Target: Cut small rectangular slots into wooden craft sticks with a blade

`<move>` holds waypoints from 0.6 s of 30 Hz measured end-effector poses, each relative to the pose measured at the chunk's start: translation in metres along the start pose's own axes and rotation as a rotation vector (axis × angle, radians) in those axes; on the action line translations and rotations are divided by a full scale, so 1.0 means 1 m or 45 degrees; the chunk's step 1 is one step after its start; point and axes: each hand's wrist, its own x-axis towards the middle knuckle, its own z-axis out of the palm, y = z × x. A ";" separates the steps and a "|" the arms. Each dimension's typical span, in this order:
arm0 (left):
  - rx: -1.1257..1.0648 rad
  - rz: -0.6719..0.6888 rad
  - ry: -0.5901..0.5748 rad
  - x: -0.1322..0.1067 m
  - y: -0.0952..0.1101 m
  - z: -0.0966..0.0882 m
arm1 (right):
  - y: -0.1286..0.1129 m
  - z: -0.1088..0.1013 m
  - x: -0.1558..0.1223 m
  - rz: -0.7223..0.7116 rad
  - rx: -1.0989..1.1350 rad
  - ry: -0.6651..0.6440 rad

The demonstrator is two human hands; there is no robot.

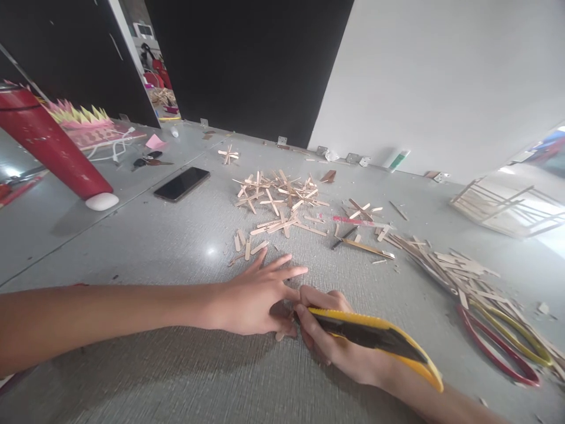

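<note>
My left hand (258, 297) lies over the tabletop with several fingers spread. Its thumb and index finger pin down a small wooden craft stick (279, 336), mostly covered by the hand. In my right hand (339, 350) is a yellow and black utility knife (375, 334), held like a pen, its front end against the left fingertips. The blade is hidden by the fingers. Just beyond my left hand lie short cut stick pieces (248, 247). Farther back sits a pile of craft sticks (282, 194), many of them joined in star shapes.
Scissors (498, 347) with red and yellow handles lie at right beside loose wooden strips (468, 274). A black phone (182, 184), keys (148, 160) and a red cylinder (53, 141) with a white end are at left. Black and white panels (441, 76) stand behind.
</note>
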 end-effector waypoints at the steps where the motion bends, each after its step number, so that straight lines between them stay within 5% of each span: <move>1: 0.008 0.000 0.001 0.000 0.000 0.000 | 0.000 -0.001 0.000 0.013 0.000 -0.002; 18: -0.034 0.027 0.058 -0.001 -0.006 0.006 | 0.013 0.008 0.000 0.013 0.004 0.067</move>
